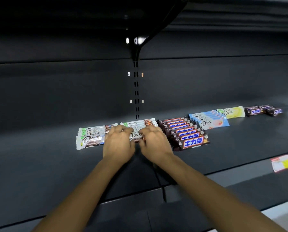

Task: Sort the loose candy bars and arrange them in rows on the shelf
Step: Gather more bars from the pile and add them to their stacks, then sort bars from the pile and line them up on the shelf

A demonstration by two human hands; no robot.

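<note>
Head view, left hand (pixel 119 143), right hand (pixel 154 143), pinching one Dove bar (pixel 136 135)

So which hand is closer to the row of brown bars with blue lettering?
Right. The right hand sits just left of the brown row, close beside it; the left hand is farther left, across the Dove bar both hands hold.

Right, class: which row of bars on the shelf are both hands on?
The white Dove row with orange ends, second from the left, between another Dove row and the brown bars. The left hand and right hand grip its front bar.
</note>
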